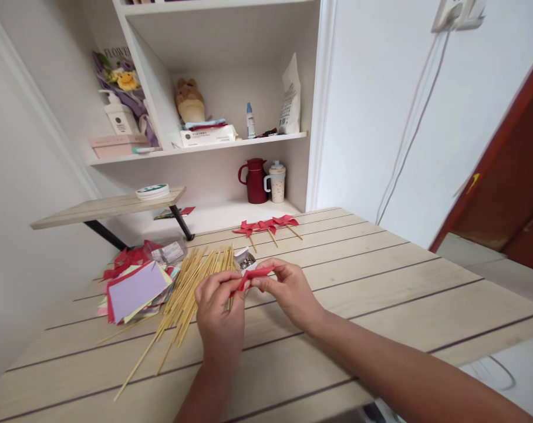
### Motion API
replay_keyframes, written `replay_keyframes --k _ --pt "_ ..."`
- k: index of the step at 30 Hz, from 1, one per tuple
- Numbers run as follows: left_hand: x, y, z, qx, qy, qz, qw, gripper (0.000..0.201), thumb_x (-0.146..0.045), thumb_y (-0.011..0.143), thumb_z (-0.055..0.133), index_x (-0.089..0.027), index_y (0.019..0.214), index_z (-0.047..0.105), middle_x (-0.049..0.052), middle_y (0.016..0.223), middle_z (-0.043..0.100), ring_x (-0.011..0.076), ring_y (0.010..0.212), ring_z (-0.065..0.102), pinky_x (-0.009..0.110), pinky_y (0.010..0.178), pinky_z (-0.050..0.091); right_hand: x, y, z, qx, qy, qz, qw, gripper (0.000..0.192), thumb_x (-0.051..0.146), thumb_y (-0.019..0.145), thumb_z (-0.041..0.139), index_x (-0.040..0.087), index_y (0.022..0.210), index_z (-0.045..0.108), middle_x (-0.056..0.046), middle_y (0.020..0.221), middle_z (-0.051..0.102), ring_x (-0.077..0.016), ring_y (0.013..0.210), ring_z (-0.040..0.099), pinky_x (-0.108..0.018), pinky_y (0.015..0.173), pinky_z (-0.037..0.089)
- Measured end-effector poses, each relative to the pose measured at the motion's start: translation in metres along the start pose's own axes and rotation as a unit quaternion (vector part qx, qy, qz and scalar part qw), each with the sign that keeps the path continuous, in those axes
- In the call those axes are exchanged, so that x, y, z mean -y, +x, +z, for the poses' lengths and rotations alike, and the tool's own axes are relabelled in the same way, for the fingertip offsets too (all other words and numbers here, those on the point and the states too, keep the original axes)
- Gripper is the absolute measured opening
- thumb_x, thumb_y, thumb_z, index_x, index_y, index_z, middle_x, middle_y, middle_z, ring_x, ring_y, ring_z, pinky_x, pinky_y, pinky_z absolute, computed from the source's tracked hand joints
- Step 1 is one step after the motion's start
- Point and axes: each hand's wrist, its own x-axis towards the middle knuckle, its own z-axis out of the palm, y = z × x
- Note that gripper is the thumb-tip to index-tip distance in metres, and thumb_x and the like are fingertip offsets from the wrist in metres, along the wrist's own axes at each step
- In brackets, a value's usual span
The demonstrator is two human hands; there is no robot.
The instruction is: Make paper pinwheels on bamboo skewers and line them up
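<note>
Between my two hands is a small piece of red paper (258, 273), bent and partly covered by my fingers. My left hand (220, 302) pinches its left end, fingers closed. On the other side, my right hand (288, 291) grips the paper between thumb and fingers. Just behind them stands a small open box (245, 259) of metal pins or fasteners. A heap of thin wooden sticks (191, 288) lies to the left, partly behind my left hand. Three red paper pinwheels (266, 225) on sticks rest farther back on the table.
Coloured paper sheets (137, 291) are stacked at the left, beside red paper pieces (128, 261) and a clear plastic package (169, 251). A raised wooden stand (112, 205) overhangs the table's back left. Behind, shelves hold a red jug (254, 181) and a tumbler (277, 182).
</note>
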Motion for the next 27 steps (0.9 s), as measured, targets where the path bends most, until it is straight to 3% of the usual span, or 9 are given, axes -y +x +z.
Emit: replay_keyframes --k 6,9,13,16,20,27 --pt "-0.002 0.0009 -0.0025 0.002 0.008 0.022 1.0 0.003 -0.021 0.086 0.067 -0.022 0.083 0.068 0.0 0.087 0.068 0.0168 0.084 0.063 0.035 0.082 0.047 -0.0014 -0.0009 -0.0008 0.009 0.043 0.001 0.999 0.015 0.024 0.07 0.081 0.021 0.077 0.068 0.001 0.075 0.068 -0.0142 0.07 0.058 -0.028 0.065 0.047" --pt "-0.0034 0.0022 -0.0035 0.0 0.008 0.027 1.0 0.003 -0.021 0.087 0.067 -0.022 0.085 0.069 0.001 0.087 0.068 0.0171 0.084 0.062 0.036 0.081 0.047 -0.0003 -0.0005 -0.0026 0.019 0.077 -0.003 0.997 0.023 0.023 0.068 0.082 0.022 0.087 0.069 0.001 0.078 0.068 -0.0137 0.067 0.058 -0.027 0.059 0.048" --pt "-0.003 0.0029 -0.0038 -0.002 0.009 0.028 1.0 0.004 -0.022 0.087 0.066 -0.023 0.087 0.07 0.001 0.088 0.068 0.0175 0.084 0.062 0.035 0.079 0.047 0.0026 -0.0009 -0.0029 0.025 0.047 0.007 0.999 0.029 0.024 0.071 0.08 0.022 0.099 0.074 -0.002 0.087 0.071 -0.0126 0.063 0.057 -0.029 0.059 0.049" --pt "-0.0018 0.0027 -0.0039 -0.002 0.011 0.028 1.0 0.004 -0.023 0.087 0.066 -0.023 0.087 0.07 0.001 0.088 0.069 0.0177 0.084 0.062 0.035 0.08 0.047 0.0035 -0.0014 -0.0018 0.029 0.031 -0.004 0.999 0.023 0.027 0.072 0.078 0.021 0.094 0.076 -0.004 0.088 0.071 -0.0136 0.065 0.057 -0.029 0.058 0.049" --pt "-0.0006 0.0027 -0.0043 -0.001 0.013 0.032 0.999 0.002 -0.022 0.087 0.067 -0.023 0.086 0.069 0.001 0.088 0.068 0.018 0.084 0.062 0.036 0.081 0.045 0.0033 -0.0019 -0.001 0.029 0.036 -0.011 0.999 0.012 0.027 0.072 0.078 0.02 0.081 0.074 -0.001 0.076 0.067 -0.0134 0.063 0.055 -0.028 0.057 0.046" --pt "-0.002 0.0038 -0.0059 0.011 0.023 0.04 0.999 0.009 -0.016 0.086 0.066 -0.023 0.08 0.065 -0.001 0.084 0.065 0.0171 0.081 0.06 0.037 0.084 0.041 0.0018 -0.0027 -0.0037 0.013 -0.02 -0.024 0.999 0.011 0.028 0.074 0.078 0.021 0.08 0.071 -0.001 0.078 0.068 -0.016 0.074 0.058 -0.029 0.068 0.046"
